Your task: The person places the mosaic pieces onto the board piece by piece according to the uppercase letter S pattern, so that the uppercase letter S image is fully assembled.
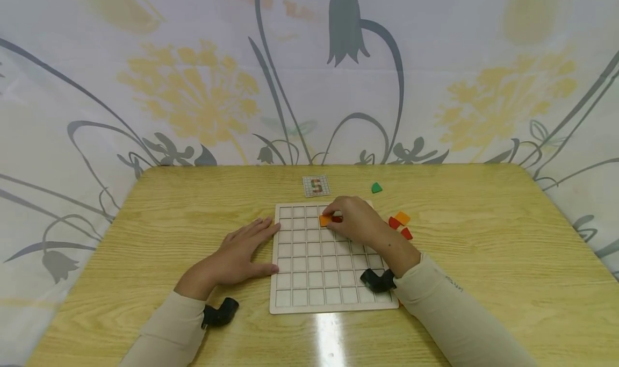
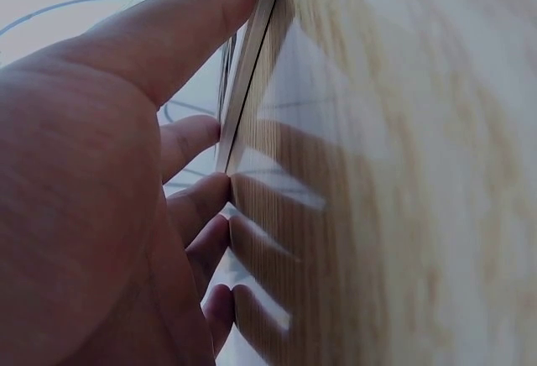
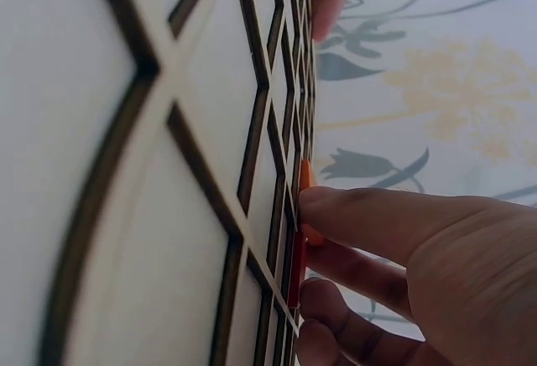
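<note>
A pale square grid board (image 1: pixel 300 264) lies flat on the table. Spread fingers of my left hand (image 1: pixel 237 257) rest against its left edge; in the left wrist view the thumb (image 2: pixel 193 26) also touches the board's rim (image 2: pixel 243 89). Over the board's upper part, my right hand (image 1: pixel 358 223) pinches an orange tile (image 1: pixel 324 221) between thumb and forefinger, at a cell in the top rows. Just right of that tile sits a dark red tile (image 1: pixel 337 218), partly hidden by the fingers. The right wrist view shows the orange tile (image 3: pixel 305 173) above the red one (image 3: pixel 297 269).
Behind the board lies a small pattern card (image 1: pixel 316 185) with an S-like figure. A green quarter-round piece (image 1: pixel 376 187) is to its right. Loose red pieces (image 1: pixel 394 223) and an orange one (image 1: pixel 402 218) lie right of the board. A floral curtain (image 1: pixel 300 87) hangs behind the table.
</note>
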A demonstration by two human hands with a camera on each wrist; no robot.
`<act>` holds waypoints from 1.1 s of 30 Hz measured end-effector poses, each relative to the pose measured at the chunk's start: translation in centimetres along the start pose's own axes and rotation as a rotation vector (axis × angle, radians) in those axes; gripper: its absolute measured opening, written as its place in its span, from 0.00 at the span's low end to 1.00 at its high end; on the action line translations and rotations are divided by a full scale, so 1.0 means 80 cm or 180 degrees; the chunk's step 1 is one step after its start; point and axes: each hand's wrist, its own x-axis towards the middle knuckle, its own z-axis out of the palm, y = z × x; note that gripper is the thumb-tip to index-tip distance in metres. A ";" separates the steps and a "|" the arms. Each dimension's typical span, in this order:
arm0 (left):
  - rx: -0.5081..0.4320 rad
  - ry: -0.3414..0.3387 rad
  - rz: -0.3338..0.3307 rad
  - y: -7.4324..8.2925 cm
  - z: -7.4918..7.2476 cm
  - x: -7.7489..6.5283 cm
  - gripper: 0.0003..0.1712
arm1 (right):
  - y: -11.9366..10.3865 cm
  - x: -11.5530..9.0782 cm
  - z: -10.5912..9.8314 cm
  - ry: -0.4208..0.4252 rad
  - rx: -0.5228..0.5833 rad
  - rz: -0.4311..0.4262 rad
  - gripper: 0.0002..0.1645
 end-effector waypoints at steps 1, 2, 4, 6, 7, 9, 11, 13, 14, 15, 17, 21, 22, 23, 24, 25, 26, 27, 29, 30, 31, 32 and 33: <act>0.0005 0.0004 0.0002 0.000 0.000 0.000 0.51 | 0.000 0.000 0.000 -0.0004 -0.0007 -0.0006 0.15; 0.0005 0.0008 0.0005 0.000 0.001 0.000 0.51 | 0.000 0.000 0.000 -0.0002 -0.0019 -0.0017 0.15; -0.0002 0.0019 0.0005 0.000 0.001 0.000 0.51 | 0.000 0.000 0.001 0.0002 -0.0041 -0.0044 0.15; -0.0016 0.0022 -0.0005 0.000 0.002 0.000 0.51 | 0.001 0.000 0.002 0.0007 -0.0056 -0.0064 0.14; -0.0009 0.0028 0.0004 0.000 0.002 0.000 0.51 | 0.001 0.000 0.002 0.0008 -0.0055 -0.0073 0.14; -0.0030 0.0016 -0.0005 0.000 0.002 0.000 0.51 | 0.001 -0.001 0.003 0.0002 -0.0054 -0.0079 0.14; -0.0050 0.0004 -0.0017 0.000 0.003 -0.001 0.50 | 0.001 -0.001 0.004 -0.0008 -0.0049 -0.0077 0.13; -0.0040 0.0005 -0.0015 0.000 0.003 -0.002 0.50 | 0.001 -0.001 0.005 -0.0003 -0.0041 -0.0074 0.13; -0.0048 0.0000 -0.0028 0.001 0.002 -0.002 0.50 | 0.001 -0.001 0.005 -0.0001 -0.0040 -0.0071 0.13; -0.0035 0.0005 -0.0028 0.001 0.002 -0.002 0.50 | 0.001 -0.001 0.004 0.0001 -0.0038 -0.0073 0.12; -0.0005 0.0010 -0.0026 0.001 0.002 -0.001 0.50 | 0.001 0.000 0.004 0.0006 -0.0045 -0.0081 0.12; 0.0001 0.0020 -0.0008 0.002 0.001 0.000 0.50 | 0.001 -0.001 0.002 -0.0036 -0.0048 -0.0084 0.11; -0.0006 0.0020 -0.0007 0.002 0.002 0.000 0.50 | 0.000 -0.001 0.002 -0.0050 -0.0051 -0.0078 0.11; -0.0008 0.0023 -0.0002 0.002 0.002 0.000 0.50 | 0.000 -0.001 0.001 -0.0059 -0.0051 -0.0071 0.11; -0.0002 0.0029 -0.0005 0.003 0.002 0.000 0.50 | 0.000 -0.001 0.001 -0.0065 -0.0052 -0.0063 0.11; 0.0008 0.0033 -0.0003 0.002 0.002 0.000 0.50 | 0.000 -0.001 0.001 -0.0066 -0.0056 -0.0058 0.11; 0.0014 0.0035 -0.0007 0.002 0.002 0.000 0.50 | 0.000 -0.001 0.001 -0.0064 -0.0057 -0.0060 0.11; 0.0026 0.0040 -0.0007 0.002 0.002 0.000 0.50 | 0.000 -0.001 0.000 -0.0062 -0.0052 -0.0063 0.11; 0.0026 0.0044 -0.0022 0.003 0.001 0.000 0.50 | 0.000 -0.001 0.000 -0.0051 -0.0042 -0.0077 0.11; 0.0022 0.0046 -0.0025 0.003 0.001 -0.001 0.50 | -0.001 0.000 0.000 -0.0051 -0.0035 -0.0079 0.11; 0.0014 0.0044 -0.0027 0.003 0.001 -0.001 0.50 | -0.001 -0.001 0.000 -0.0057 -0.0030 -0.0079 0.11; 0.0005 0.0041 -0.0019 0.004 0.001 -0.001 0.50 | -0.001 -0.001 0.001 -0.0067 -0.0027 -0.0073 0.11; -0.0011 0.0032 -0.0021 0.005 0.000 -0.001 0.50 | -0.002 -0.001 0.001 -0.0078 -0.0029 -0.0064 0.11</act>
